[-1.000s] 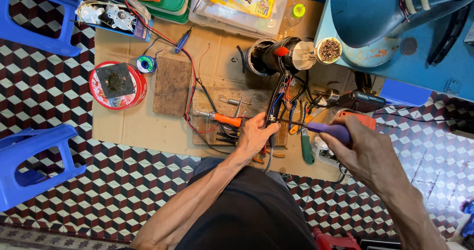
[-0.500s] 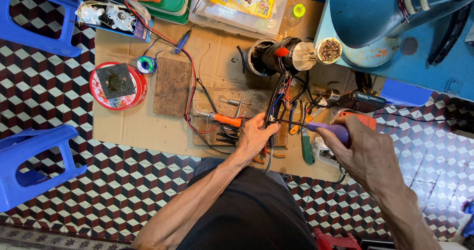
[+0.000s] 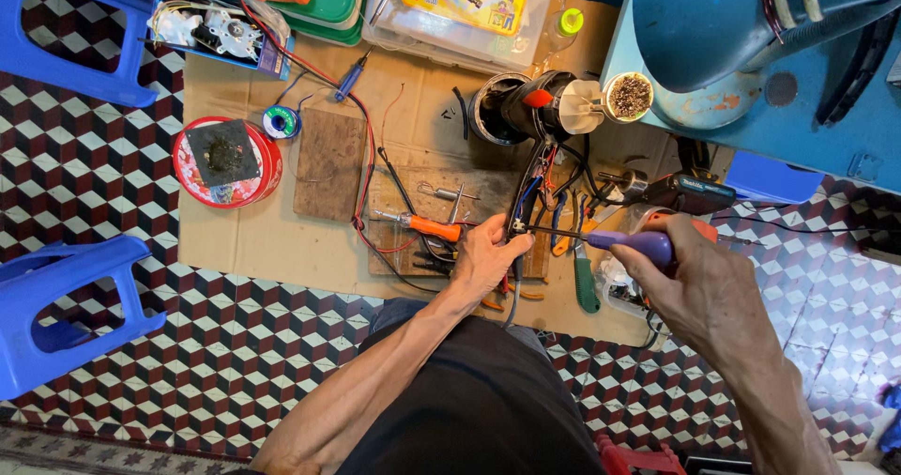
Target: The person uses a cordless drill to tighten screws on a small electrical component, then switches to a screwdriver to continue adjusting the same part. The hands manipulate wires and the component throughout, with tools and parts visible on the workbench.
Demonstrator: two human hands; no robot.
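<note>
My left hand pinches a bundle of wires that run down from a dark motor lying on the cardboard. My right hand grips a purple-handled soldering iron whose thin tip points left and meets the wires at my left fingertips. An orange-handled screwdriver lies on a wooden board just left of my left hand.
A red round tin, a solder spool, a second wooden block and a green-handled tool lie on the cardboard sheet. Blue stools stand left. A blue cabinet stands at the right.
The iron's tip has closed in on the wires held by my left hand. My left hand has stayed in place.
</note>
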